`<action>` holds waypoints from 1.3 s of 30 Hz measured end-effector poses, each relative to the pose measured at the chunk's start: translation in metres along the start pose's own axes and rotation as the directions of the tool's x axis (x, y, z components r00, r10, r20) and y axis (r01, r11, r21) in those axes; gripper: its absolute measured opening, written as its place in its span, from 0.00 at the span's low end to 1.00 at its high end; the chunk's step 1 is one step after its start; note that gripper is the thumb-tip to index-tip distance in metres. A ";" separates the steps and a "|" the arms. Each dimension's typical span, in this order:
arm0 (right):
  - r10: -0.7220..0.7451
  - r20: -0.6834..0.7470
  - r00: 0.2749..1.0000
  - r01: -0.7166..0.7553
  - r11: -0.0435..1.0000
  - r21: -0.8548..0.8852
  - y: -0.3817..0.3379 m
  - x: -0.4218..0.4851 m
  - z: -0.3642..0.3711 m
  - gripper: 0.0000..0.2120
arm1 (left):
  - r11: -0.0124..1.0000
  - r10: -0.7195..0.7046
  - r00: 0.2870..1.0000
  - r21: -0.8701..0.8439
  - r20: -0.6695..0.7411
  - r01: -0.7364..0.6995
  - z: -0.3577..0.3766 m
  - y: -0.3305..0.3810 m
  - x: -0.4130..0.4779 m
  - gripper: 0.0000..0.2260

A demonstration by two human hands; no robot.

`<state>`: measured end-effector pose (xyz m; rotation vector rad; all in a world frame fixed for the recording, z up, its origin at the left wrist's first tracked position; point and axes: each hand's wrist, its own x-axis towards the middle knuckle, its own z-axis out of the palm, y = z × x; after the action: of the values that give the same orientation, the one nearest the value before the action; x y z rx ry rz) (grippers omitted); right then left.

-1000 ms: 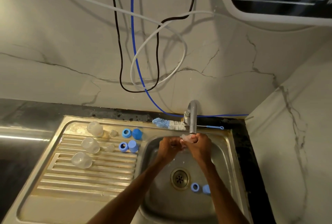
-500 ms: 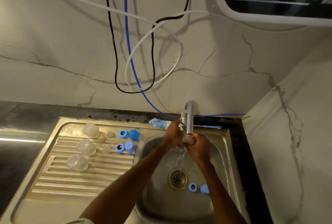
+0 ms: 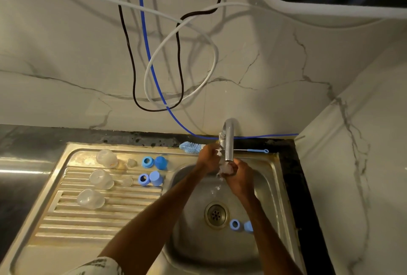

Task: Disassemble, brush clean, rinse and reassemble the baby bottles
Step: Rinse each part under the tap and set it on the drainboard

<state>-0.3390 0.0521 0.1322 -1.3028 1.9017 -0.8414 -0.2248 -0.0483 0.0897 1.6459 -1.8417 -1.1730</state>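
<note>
Since a second ago the left hand (image 3: 209,158) has left the right one and risen to the side of the curved chrome tap (image 3: 229,140) at the sink's back edge. Its fingers are curled there, though I cannot tell what they grip. The right hand (image 3: 239,175) stays under the spout, fingers wrapped round a small translucent bottle piece (image 3: 226,168), glossy and wet. A thin broken stream of water (image 3: 217,187) falls from it into the round-cornered stainless steel basin (image 3: 264,186).

Near the perforated drain (image 3: 215,214), toward the basin's right side, a blue plastic screw ring (image 3: 235,224) and a blue plastic cap (image 3: 248,226) lie side by side, the cap partly behind the right forearm.

On the ribbed steel drainboard (image 3: 88,226) left of the basin, three clear domed plastic bottle bodies (image 3: 101,179) lie in a slanted column near its back left corner. Two small clear teats (image 3: 131,162) sit to their right, then two more blue rings (image 3: 147,162) and two blue caps (image 3: 156,178), paired beside the basin's left rim.

A bottle brush with blue and white bristles (image 3: 191,148) and a thin wire handle ending in a blue loop lies along the back rim, behind the tap. Dark speckled stone counter (image 3: 33,140) frames the sink.
</note>
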 end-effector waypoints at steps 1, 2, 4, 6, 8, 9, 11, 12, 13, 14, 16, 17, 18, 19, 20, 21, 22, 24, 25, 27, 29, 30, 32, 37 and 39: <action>-0.004 -0.003 1.000 0.004 1.000 -0.007 0.002 0.000 0.000 0.13 | 1.000 0.004 1.000 0.010 0.023 -0.004 0.001 0.001 0.001 0.11; -0.006 -0.009 1.000 0.006 1.000 -0.014 0.005 0.001 -0.001 0.13 | 1.000 0.014 0.999 0.002 0.036 -0.014 0.003 0.002 0.002 0.11; 0.002 -0.004 1.000 -0.002 1.000 -0.024 0.007 0.002 -0.001 0.12 | 0.999 0.017 0.998 -0.050 0.058 -0.014 0.003 0.007 0.001 0.10; 0.009 0.011 1.000 -0.009 1.000 -0.025 0.005 0.002 -0.004 0.11 | 0.982 0.027 0.997 -0.190 0.073 -0.013 -0.002 0.012 -0.006 0.11; 0.073 0.086 0.994 -0.079 0.995 0.067 -0.001 0.000 -0.009 0.09 | 0.908 -0.024 0.995 -0.414 0.101 0.064 -0.008 0.015 -0.022 0.14; 0.109 0.152 0.982 -0.131 0.981 0.142 -0.003 -0.001 -0.010 0.08 | 0.859 -0.044 0.990 -0.501 0.131 0.104 -0.011 0.016 -0.035 0.12; 0.176 0.273 0.946 -0.259 0.916 0.305 -0.005 -0.004 -0.011 0.11 | 0.768 -0.015 0.984 -0.627 0.180 0.127 -0.010 0.013 -0.061 0.11; 0.215 0.306 0.928 -0.319 0.880 0.351 -0.005 -0.007 -0.012 0.13 | 0.727 -0.009 0.982 -0.673 0.187 0.135 -0.009 0.012 -0.074 0.15; 0.241 0.320 0.916 -0.356 0.857 0.373 -0.005 -0.010 -0.013 0.15 | 0.712 -0.012 0.982 -0.689 0.186 0.140 -0.009 0.009 -0.085 0.18; 0.261 0.337 0.905 -0.388 0.832 0.397 -0.005 -0.013 -0.014 0.19 | 0.691 -0.015 0.984 -0.710 0.176 0.138 -0.009 0.007 -0.095 0.19; 0.266 0.403 0.876 -0.443 0.776 0.449 -0.005 -0.020 -0.013 0.24 | 0.686 0.031 0.989 -0.723 0.143 0.083 -0.009 -0.001 -0.109 0.16; 0.268 0.431 0.861 -0.466 0.756 0.460 -0.006 -0.023 -0.012 0.25 | 0.709 0.084 0.989 -0.705 0.122 0.026 -0.010 -0.004 -0.115 0.13; 0.279 0.448 0.849 -0.485 0.748 0.453 -0.007 -0.027 -0.011 0.25 | 0.732 0.134 0.986 -0.680 0.095 -0.034 -0.013 -0.005 -0.122 0.11; 0.287 0.460 0.840 -0.494 0.756 0.430 -0.006 -0.030 -0.009 0.25 | 0.762 0.165 0.984 -0.641 0.060 -0.089 -0.014 -0.008 -0.126 0.10; 0.291 0.472 0.832 -0.499 0.764 0.408 -0.007 -0.034 -0.006 0.26 | 0.783 0.188 0.982 -0.607 0.025 -0.134 -0.016 -0.010 -0.131 0.09; 0.287 0.483 0.827 -0.498 0.773 0.394 -0.008 -0.038 -0.004 0.26 | 0.812 0.178 0.984 -0.563 -0.011 -0.153 -0.018 -0.013 -0.135 0.08; 0.281 0.484 0.828 -0.491 0.781 0.386 -0.009 -0.041 -0.001 0.25 | 0.835 0.159 0.986 -0.526 -0.044 -0.158 -0.022 -0.013 -0.139 0.07; 0.251 0.458 0.853 -0.452 0.792 0.409 -0.011 -0.049 0.003 0.21 | 0.872 0.095 0.992 -0.473 -0.085 -0.124 -0.027 -0.018 -0.145 0.05; 0.225 0.445 0.867 -0.433 0.782 0.449 -0.013 -0.053 0.004 0.17 | 0.897 0.073 0.991 -0.426 -0.114 -0.115 -0.030 -0.021 -0.147 0.05; 0.144 0.440 0.887 -0.391 0.742 0.545 -0.019 -0.061 0.005 0.12 | 0.944 0.064 0.977 -0.305 -0.204 -0.126 -0.036 -0.026 -0.151 0.07; 0.045 0.437 0.899 -0.319 0.751 0.578 -0.027 -0.070 0.009 0.12 | 0.955 0.103 0.958 -0.242 -0.267 -0.170 -0.042 -0.031 -0.154 0.09; 0.014 0.430 0.903 -0.282 0.774 0.567 -0.031 -0.073 0.013 0.13 | 0.958 0.134 0.948 -0.207 -0.288 -0.198 -0.046 -0.031 -0.157 0.09; 0.005 0.377 0.926 -0.213 0.832 0.512 -0.038 -0.077 0.022 0.13 | 0.965 0.157 0.942 -0.157 -0.296 -0.210 -0.053 -0.032 -0.162 0.09; -0.073 0.049 0.996 0.063 0.983 0.172 -0.056 -0.075 0.046 0.08 | 0.985 0.123 0.967 -0.093 -0.222 -0.146 -0.066 -0.057 -0.171 0.25; -0.216 -0.189 0.958 0.228 0.972 0.048 -0.070 -0.080 0.051 0.11 | 0.987 0.084 0.974 -0.119 -0.210 -0.111 -0.072 -0.077 -0.174 0.24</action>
<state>-0.2396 0.1006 0.1731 -1.4585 1.8680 -1.1672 -0.0846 0.0975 0.1092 1.5244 -1.6628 -1.0183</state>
